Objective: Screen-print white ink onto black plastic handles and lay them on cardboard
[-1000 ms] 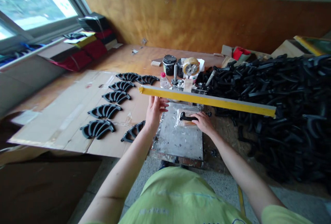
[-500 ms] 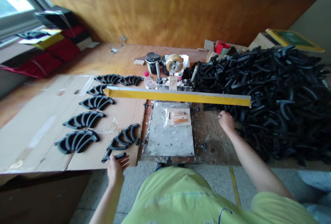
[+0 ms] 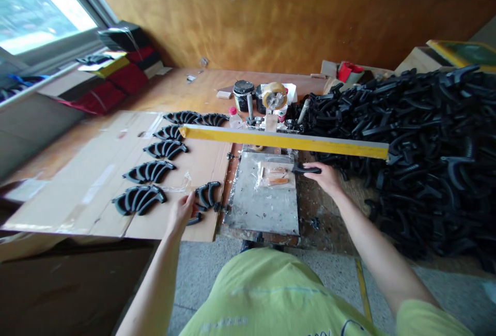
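Observation:
My right hand (image 3: 326,178) is closed around one end of a black curved plastic handle (image 3: 308,170), whose other end reaches over the right edge of the grey metal plate (image 3: 258,209). On that plate lies a clear-wrapped pad with brown pieces (image 3: 277,176). My left hand (image 3: 183,211), fingers pinched together, is at a fanned group of black handles (image 3: 208,195) on the cardboard sheet (image 3: 96,191). It covers part of this group, and what its fingertips hold is hidden. More fanned rows of handles (image 3: 140,200) lie farther left and back.
A yellow-edged bar (image 3: 287,144) spans above the plate's far side. Behind it stand a roll of tape (image 3: 274,96), a dark tub (image 3: 243,95) and a small red-capped bottle (image 3: 234,119). A large heap of black handles (image 3: 418,155) covers the right side.
My right hand has moved left from beside the heap to the plate, now with a black handle in it. My left hand has shifted up and right along the group, its fingers closing. The view has turned.

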{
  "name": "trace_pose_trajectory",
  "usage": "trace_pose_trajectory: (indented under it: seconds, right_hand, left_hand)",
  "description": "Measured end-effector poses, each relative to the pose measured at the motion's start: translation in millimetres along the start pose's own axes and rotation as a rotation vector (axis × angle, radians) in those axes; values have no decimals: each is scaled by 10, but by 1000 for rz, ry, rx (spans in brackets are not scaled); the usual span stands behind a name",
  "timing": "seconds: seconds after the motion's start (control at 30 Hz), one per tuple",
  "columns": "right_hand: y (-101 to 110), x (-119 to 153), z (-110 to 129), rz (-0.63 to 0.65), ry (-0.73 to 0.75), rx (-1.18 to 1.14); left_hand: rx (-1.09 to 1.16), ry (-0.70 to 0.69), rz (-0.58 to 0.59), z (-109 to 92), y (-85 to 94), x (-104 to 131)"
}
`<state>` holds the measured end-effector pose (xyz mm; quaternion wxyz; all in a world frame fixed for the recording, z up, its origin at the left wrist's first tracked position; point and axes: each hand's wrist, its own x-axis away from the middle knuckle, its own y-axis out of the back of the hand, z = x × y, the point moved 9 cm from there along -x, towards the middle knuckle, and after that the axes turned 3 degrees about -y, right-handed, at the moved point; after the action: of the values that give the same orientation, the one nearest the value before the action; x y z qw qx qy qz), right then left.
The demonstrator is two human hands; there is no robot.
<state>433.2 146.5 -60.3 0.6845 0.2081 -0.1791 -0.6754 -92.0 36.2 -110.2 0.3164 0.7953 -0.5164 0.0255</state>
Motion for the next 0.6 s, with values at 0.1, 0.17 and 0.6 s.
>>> trace_pose_trajectory:
  seconds: [0.1,0.17,0.6]
  right_hand:
    - [-621,-120,355,113,155,42]
    - [-881,-143,481,137,270,143]
    - [-1104,138,835,182,473,566]
  left_hand:
    - [202,-245,64,-994,-326,43]
    - [351,-400,89,-1621,-480,159]
    - [592,-574,110,-2442,-647,606]
